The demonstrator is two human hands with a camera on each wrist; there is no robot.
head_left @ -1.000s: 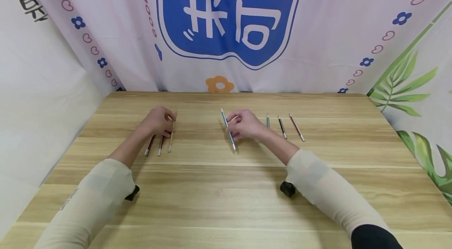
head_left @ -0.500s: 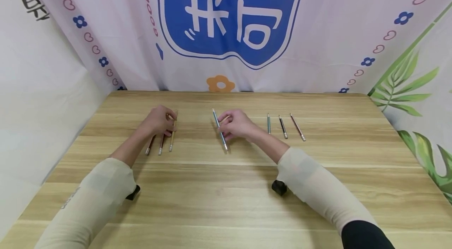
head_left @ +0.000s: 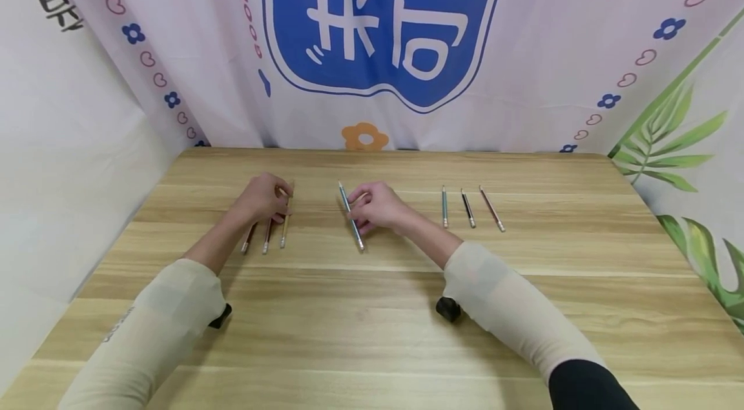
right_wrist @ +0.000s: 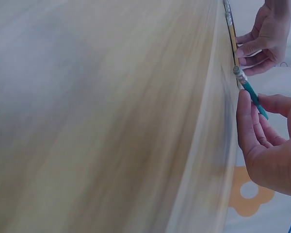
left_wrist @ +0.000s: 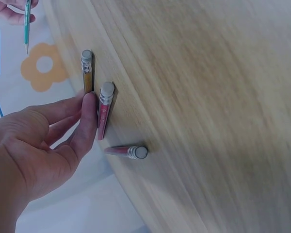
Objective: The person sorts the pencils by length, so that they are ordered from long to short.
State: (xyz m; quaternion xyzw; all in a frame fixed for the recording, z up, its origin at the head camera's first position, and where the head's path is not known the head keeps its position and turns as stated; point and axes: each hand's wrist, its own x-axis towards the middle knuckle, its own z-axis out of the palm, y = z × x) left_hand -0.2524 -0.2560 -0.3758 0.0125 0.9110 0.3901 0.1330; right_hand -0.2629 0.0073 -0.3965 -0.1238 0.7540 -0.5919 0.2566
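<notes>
My left hand (head_left: 264,195) pinches a yellow pencil (head_left: 285,232) low over the table, its eraser end toward me. Two dark red pencils, one (left_wrist: 104,109) close beside the fingers and another (left_wrist: 120,151) farther out, lie to its left; the hand hides their far ends in the head view. Between thumb and fingers of my right hand (head_left: 378,205) is a teal pencil (head_left: 356,234), held aslant with its tip pointing away and its white eraser toward me. In the right wrist view that teal pencil (right_wrist: 251,92) overlaps the area near the left hand.
On the right of the wooden table (head_left: 360,332) lie a second teal pencil (head_left: 444,206), a black pencil (head_left: 467,208) and a red pencil (head_left: 492,208), spaced apart. A printed cloth (head_left: 523,74) hangs along the table's far edge.
My right hand has carried the teal pencil leftward, closer to the left hand, uncovering the second teal pencil on the right. The left hand stays on the yellow pencil.
</notes>
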